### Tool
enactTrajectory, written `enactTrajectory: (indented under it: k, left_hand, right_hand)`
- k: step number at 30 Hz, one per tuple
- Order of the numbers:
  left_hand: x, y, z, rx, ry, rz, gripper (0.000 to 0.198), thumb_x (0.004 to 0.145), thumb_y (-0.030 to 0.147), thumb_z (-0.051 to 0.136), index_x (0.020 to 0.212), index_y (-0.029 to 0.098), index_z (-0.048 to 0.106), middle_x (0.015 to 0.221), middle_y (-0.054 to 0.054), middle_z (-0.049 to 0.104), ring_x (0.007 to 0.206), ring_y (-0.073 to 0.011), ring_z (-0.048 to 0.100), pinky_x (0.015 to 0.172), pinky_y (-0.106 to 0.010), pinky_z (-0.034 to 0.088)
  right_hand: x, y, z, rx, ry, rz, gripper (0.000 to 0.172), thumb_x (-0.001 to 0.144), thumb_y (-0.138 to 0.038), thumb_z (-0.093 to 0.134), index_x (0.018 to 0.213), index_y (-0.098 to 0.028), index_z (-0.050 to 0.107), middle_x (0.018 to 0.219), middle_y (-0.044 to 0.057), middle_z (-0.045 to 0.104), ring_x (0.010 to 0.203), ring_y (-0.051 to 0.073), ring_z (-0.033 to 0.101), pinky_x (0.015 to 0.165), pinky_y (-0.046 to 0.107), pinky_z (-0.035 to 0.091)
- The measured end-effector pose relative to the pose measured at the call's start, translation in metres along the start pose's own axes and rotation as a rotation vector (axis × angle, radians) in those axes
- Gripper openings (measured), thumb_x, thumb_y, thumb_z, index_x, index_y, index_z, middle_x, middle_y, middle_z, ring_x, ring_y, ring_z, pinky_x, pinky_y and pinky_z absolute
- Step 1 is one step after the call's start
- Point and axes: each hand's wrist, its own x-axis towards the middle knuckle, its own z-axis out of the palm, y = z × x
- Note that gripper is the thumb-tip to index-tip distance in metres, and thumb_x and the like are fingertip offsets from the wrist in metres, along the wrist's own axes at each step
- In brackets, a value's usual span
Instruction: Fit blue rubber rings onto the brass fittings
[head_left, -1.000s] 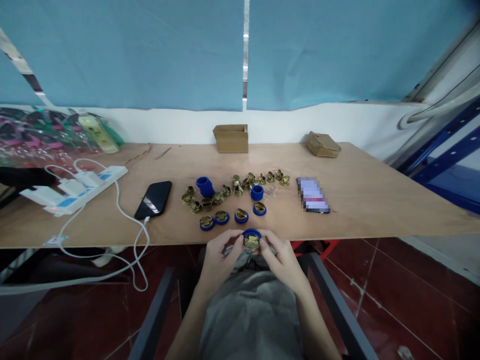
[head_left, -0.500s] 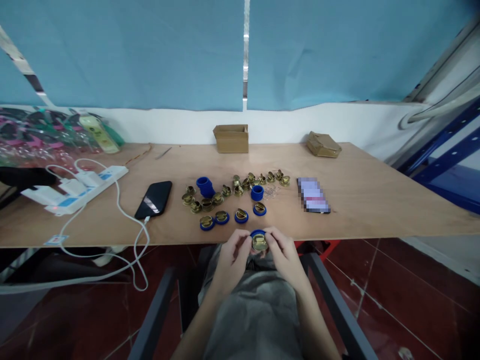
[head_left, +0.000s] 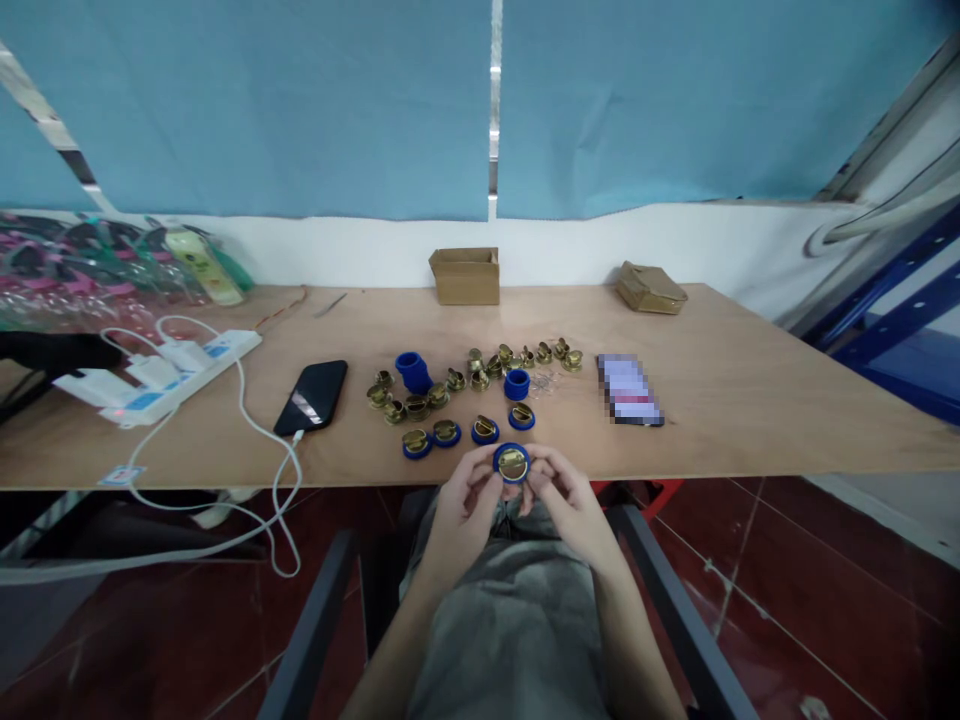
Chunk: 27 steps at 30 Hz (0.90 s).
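Between my two hands, at the table's front edge, is a round brass fitting with a blue ring (head_left: 512, 464) around it, its brass face turned up. My left hand (head_left: 469, 505) pinches its left side, and my right hand (head_left: 559, 500) is closed on its right side. Just beyond lie several brass fittings seated in blue rings, one of them a ringed fitting (head_left: 485, 429). Farther back are loose brass fittings (head_left: 417, 407) without rings, a leaning stack of blue rings (head_left: 413, 372) and a shorter stack of blue rings (head_left: 517, 384).
Small clear pieces (head_left: 543, 384) lie by the short stack. A black phone (head_left: 312, 397) on a cable and a lit phone (head_left: 630, 389) flank the parts. A power strip (head_left: 180, 380), an open cardboard box (head_left: 466, 277) and a crumpled brown package (head_left: 650, 288) are on the table (head_left: 750, 400).
My hands have raised the ringed fitting slightly and tilted it, so its face shows more fully and the blue ring is visible all around. The view has shifted a little.
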Motion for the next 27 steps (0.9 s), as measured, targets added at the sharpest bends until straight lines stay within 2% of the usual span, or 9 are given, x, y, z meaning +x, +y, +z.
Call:
enactTrajectory:
  k: [6,11,17,22,27]
  left_hand:
    - [-0.002,0.0,-0.002,-0.058,-0.017,0.002,0.041,0.094,0.028,0.065,0.134,0.022,0.059,0.093,-0.003,0.079,0.083,-0.0179,0.077,0.081,-0.029,0.062]
    - [-0.001,-0.003,-0.007,-0.012,-0.033,0.034,0.039,0.092,0.026,0.065,0.131,0.021,0.061,0.088,-0.002,0.08,0.077,-0.0173,0.077,0.076,-0.026,0.061]
    - [0.001,-0.005,-0.008,0.055,-0.055,0.059,0.041,0.094,0.027,0.062,0.135,0.021,0.061,0.1,-0.005,0.081,0.086,-0.0191,0.078,0.081,-0.028,0.061]
    - [0.002,-0.002,-0.005,0.097,-0.077,0.065,0.036,0.097,0.028,0.06,0.133,0.022,0.062,0.098,-0.003,0.081,0.089,-0.0175,0.077,0.085,-0.028,0.061]
    - [0.003,-0.002,-0.006,0.124,-0.074,0.093,0.031,0.099,0.028,0.057,0.129,0.022,0.062,0.096,-0.003,0.081,0.085,-0.0169,0.077,0.083,-0.028,0.062]
  right_hand:
    - [0.002,-0.002,0.005,0.009,0.01,0.005,0.022,0.099,-0.035,0.057,0.115,-0.022,0.064,0.074,-0.003,0.061,0.062,0.014,0.059,0.065,0.027,0.052]
    - [0.003,-0.002,0.01,0.04,0.018,0.0,0.021,0.096,-0.036,0.06,0.11,-0.022,0.064,0.074,-0.003,0.061,0.061,0.013,0.058,0.064,0.026,0.052]
    - [0.003,0.002,0.009,-0.009,0.077,-0.043,0.028,0.095,-0.045,0.063,0.109,-0.02,0.067,0.073,-0.002,0.059,0.057,0.012,0.055,0.056,0.024,0.049]
    - [0.003,0.005,0.003,-0.084,0.136,-0.097,0.026,0.097,-0.042,0.061,0.109,-0.02,0.069,0.068,-0.003,0.059,0.059,0.014,0.059,0.062,0.025,0.051]
    - [0.002,0.007,-0.001,-0.155,0.136,-0.105,0.023,0.1,-0.04,0.059,0.109,-0.021,0.07,0.07,-0.002,0.063,0.064,0.015,0.063,0.067,0.026,0.054]
